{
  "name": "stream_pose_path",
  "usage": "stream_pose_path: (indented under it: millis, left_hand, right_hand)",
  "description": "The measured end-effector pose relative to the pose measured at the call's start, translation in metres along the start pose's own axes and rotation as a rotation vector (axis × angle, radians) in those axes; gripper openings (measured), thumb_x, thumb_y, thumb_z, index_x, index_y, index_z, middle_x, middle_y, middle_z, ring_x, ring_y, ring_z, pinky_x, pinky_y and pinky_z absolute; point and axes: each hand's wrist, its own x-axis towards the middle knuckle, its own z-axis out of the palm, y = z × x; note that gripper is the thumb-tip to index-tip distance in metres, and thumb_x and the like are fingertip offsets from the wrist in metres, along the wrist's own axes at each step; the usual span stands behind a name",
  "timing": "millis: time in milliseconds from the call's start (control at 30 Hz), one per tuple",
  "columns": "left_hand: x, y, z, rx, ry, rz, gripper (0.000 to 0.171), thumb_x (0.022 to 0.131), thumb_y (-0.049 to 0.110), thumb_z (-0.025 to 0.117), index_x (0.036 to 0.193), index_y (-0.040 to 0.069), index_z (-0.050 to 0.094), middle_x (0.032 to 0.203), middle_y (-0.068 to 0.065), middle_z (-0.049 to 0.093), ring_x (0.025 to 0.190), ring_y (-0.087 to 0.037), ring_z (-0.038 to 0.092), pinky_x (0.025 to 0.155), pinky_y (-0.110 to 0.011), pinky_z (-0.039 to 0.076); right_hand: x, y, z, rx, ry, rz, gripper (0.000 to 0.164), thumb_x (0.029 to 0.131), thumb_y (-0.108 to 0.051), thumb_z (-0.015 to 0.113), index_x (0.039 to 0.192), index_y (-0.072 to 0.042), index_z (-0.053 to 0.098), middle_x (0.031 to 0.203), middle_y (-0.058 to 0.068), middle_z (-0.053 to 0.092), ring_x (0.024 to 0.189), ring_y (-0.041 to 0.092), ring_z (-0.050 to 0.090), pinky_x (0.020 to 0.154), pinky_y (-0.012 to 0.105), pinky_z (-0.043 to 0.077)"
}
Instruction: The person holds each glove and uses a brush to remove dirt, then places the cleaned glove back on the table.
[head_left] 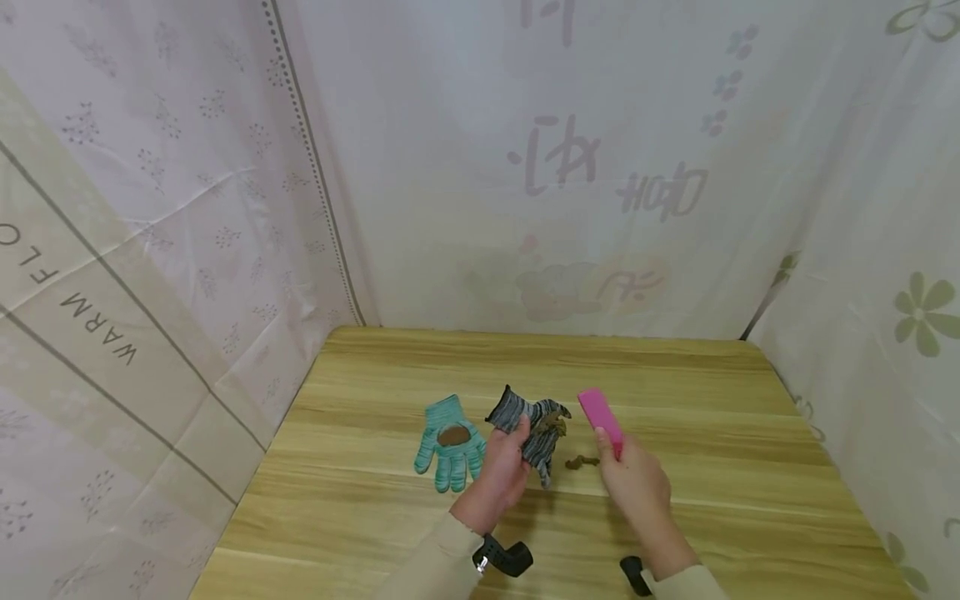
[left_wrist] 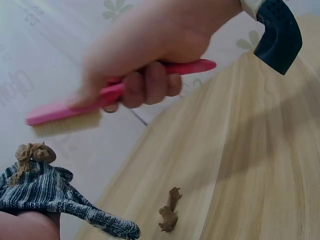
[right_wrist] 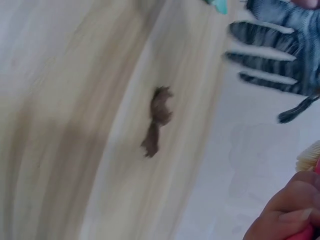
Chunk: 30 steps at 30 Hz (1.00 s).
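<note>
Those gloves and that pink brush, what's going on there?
A person is holding a grey-and-black striped glove in the left hand and a pink brush in the right hand. Brown, mud-like clumps cling to the striped glove; at this moment the brush's bristles are clear of it. A loose brown piece lies on the wooden table, and a teal glove with a brown patch lies flat there too.

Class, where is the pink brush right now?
In the head view, the brush is in the right hand, to the right of the grey glove.
</note>
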Motion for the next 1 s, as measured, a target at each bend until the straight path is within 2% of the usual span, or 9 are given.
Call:
stream_pose_path:
  millis: [100, 233, 333, 467, 667, 867, 1000]
  left_hand:
    - [0.002, -0.003, 0.001, 0.000, 0.006, 0.011, 0.038, 0.108, 0.029, 0.049, 0.137, 0.005, 0.044, 0.114, 0.002, 0.062, 0.108, -0.009, 0.059, 0.094, -0.025, 0.047]
    - [0.003, -0.006, 0.005, 0.029, -0.003, 0.018, 0.044, 0.108, 0.029, 0.049, 0.141, 0.001, 0.042, 0.122, -0.002, 0.064, 0.113, -0.011, 0.060, 0.101, -0.028, 0.046]
    - [0.003, -0.007, 0.008, 0.049, -0.016, 0.033, 0.046, 0.108, 0.028, 0.048, 0.143, -0.001, 0.041, 0.129, -0.006, 0.063, 0.117, -0.012, 0.060, 0.106, -0.030, 0.046]
    - [0.001, -0.008, 0.011, 0.062, -0.024, 0.031, 0.045, 0.109, 0.026, 0.046, 0.144, -0.001, 0.042, 0.131, -0.007, 0.063, 0.116, -0.010, 0.061, 0.104, -0.028, 0.049]
    - [-0.001, -0.007, 0.012, 0.095, 0.001, 0.020, 0.044, 0.109, 0.029, 0.046, 0.142, 0.000, 0.043, 0.127, -0.007, 0.064, 0.111, -0.009, 0.062, 0.101, -0.027, 0.049]
    - [-0.001, -0.003, 0.012, 0.083, 0.013, 0.026, 0.043, 0.109, 0.029, 0.046, 0.141, 0.000, 0.043, 0.124, -0.005, 0.066, 0.109, -0.008, 0.063, 0.101, -0.028, 0.049]
    - [-0.001, -0.003, 0.012, 0.056, 0.014, 0.014, 0.041, 0.109, 0.027, 0.046, 0.141, 0.001, 0.042, 0.120, -0.002, 0.066, 0.107, -0.008, 0.063, 0.096, -0.026, 0.050]
  right_hand:
    - [-0.003, -0.010, 0.000, 0.019, 0.000, -0.031, 0.069, 0.101, -0.070, 0.029, 0.096, -0.007, 0.058, 0.070, 0.005, 0.054, 0.058, 0.020, 0.046, 0.051, 0.032, 0.034]
    - [-0.009, -0.023, 0.004, 0.020, 0.007, -0.070, 0.066, 0.103, -0.066, 0.032, 0.103, -0.006, 0.061, 0.075, 0.007, 0.058, 0.064, 0.021, 0.050, 0.054, 0.032, 0.035]
    - [-0.013, -0.032, 0.007, 0.019, 0.023, -0.112, 0.060, 0.104, -0.061, 0.037, 0.098, -0.007, 0.060, 0.073, 0.006, 0.057, 0.064, 0.021, 0.051, 0.054, 0.032, 0.036]
    - [-0.015, -0.039, 0.012, -0.004, 0.031, -0.160, 0.054, 0.105, -0.056, 0.042, 0.095, -0.006, 0.059, 0.067, 0.005, 0.052, 0.060, 0.021, 0.048, 0.052, 0.032, 0.034]
    - [-0.012, -0.033, 0.017, -0.062, 0.050, -0.147, 0.052, 0.105, -0.055, 0.042, 0.094, -0.007, 0.057, 0.063, 0.004, 0.049, 0.055, 0.020, 0.046, 0.048, 0.032, 0.031]
    - [-0.009, -0.024, 0.016, -0.064, 0.077, -0.144, 0.056, 0.104, -0.060, 0.037, 0.090, -0.009, 0.055, 0.063, 0.004, 0.050, 0.053, 0.019, 0.045, 0.048, 0.032, 0.031]
    - [-0.008, -0.021, 0.015, -0.072, 0.084, -0.139, 0.056, 0.104, -0.060, 0.037, 0.092, -0.008, 0.055, 0.064, 0.004, 0.049, 0.054, 0.020, 0.045, 0.048, 0.032, 0.031]
